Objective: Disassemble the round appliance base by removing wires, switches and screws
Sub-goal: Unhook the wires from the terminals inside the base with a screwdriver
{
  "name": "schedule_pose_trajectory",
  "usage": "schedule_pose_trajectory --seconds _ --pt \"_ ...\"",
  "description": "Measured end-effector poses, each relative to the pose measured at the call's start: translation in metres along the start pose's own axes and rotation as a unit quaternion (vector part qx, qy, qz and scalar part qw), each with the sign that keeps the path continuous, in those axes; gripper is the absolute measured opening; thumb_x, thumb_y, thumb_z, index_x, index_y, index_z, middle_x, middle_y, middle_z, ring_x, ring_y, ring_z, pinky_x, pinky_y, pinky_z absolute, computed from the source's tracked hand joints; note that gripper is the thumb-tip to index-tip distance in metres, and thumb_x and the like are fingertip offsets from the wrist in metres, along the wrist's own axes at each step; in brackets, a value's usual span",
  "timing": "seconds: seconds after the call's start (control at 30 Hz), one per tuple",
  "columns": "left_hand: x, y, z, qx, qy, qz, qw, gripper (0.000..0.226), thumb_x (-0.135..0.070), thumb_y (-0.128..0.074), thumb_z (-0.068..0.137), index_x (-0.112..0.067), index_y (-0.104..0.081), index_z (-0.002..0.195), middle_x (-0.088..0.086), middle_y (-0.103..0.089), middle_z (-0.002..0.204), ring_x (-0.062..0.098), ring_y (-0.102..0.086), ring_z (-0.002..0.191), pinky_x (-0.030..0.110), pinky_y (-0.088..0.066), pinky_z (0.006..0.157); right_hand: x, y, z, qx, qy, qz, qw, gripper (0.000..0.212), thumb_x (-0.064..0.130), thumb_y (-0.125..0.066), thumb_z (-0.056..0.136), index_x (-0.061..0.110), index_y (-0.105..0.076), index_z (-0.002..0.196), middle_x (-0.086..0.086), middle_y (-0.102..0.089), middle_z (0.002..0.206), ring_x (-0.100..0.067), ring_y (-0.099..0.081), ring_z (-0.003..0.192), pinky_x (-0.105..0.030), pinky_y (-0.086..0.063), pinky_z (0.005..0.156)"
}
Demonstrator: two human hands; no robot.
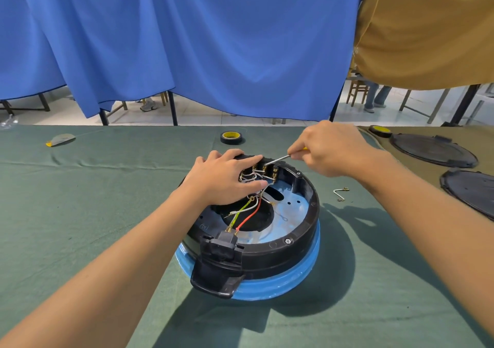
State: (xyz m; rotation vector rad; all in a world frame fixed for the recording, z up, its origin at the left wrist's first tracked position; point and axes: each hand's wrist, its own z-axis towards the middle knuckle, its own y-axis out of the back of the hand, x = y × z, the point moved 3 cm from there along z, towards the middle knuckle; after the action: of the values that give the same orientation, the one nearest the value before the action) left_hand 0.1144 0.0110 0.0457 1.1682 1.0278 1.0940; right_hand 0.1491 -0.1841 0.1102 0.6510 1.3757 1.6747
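The round appliance base (299, 243), black with a blue lower ring, lies upside down on the green cloth. Inside it run white, red and yellow-green wires (248, 214) up to a row of switch terminals (267, 172) at the far rim. My left hand (224, 179) rests on the far left rim, fingers spread over the wires, thumb beside the terminals. My right hand (331, 147) pinches a thin screwdriver (278, 159) whose tip touches the terminals. A black plug socket (224, 243) sits at the near rim.
A loose bent wire piece (340, 194) lies right of the base. Two black tape rolls (232, 137) (379, 130) sit at the back. Two black round covers (433, 150) (470, 190) lie at the right. A grey scrap (60, 139) lies far left. Curtains hang behind the table.
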Motion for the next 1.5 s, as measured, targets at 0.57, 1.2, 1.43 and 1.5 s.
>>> schedule_pose_trajectory --seconds 0.57,1.2,1.43,1.5 --pt "0.000 0.002 0.000 0.009 -0.006 0.007 1.000 0.079 -0.087 -0.027 0.074 -0.056 -0.010 0.145 -0.008 -0.021 0.157 0.031 -0.030 0.135 0.052 -0.029 0.106 -0.007 0.008 0.048 0.177 0.083 0.049 0.979 0.022 0.021 -0.056 0.096 0.028 -0.073 0.109 0.004 -0.071 0.109 -0.018 -0.058 0.103 -0.033 -0.047 0.088" --pt "0.001 0.000 0.000 0.007 -0.008 0.007 1.000 0.079 -0.087 -0.027 0.074 -0.057 -0.009 0.145 -0.008 -0.020 0.157 0.030 -0.029 0.136 0.052 -0.028 0.106 -0.011 -0.014 0.003 -0.027 0.081 -0.034 0.996 0.026 0.021 -0.051 0.096 0.038 -0.070 0.101 0.018 -0.041 0.071 -0.015 -0.043 0.080 -0.033 -0.029 0.066" --pt "0.001 0.000 0.001 0.013 -0.006 0.008 1.000 0.080 -0.088 -0.025 0.073 -0.057 -0.008 0.145 -0.008 -0.019 0.158 0.030 -0.029 0.136 0.053 -0.029 0.106 -0.015 -0.009 0.035 0.068 0.100 0.031 0.992 0.035 0.008 -0.050 0.097 0.033 -0.072 0.107 0.020 -0.051 0.080 -0.010 -0.042 0.085 -0.030 -0.025 0.078" --pt "0.001 0.000 0.001 0.012 -0.006 0.009 1.000 0.079 -0.087 -0.026 0.073 -0.057 -0.009 0.145 -0.008 -0.020 0.157 0.030 -0.029 0.136 0.052 -0.029 0.106 -0.013 -0.009 0.040 0.076 0.109 0.054 0.990 0.037 0.004 -0.049 0.097 0.030 -0.073 0.107 0.018 -0.054 0.080 -0.006 -0.042 0.079 -0.026 -0.024 0.079"
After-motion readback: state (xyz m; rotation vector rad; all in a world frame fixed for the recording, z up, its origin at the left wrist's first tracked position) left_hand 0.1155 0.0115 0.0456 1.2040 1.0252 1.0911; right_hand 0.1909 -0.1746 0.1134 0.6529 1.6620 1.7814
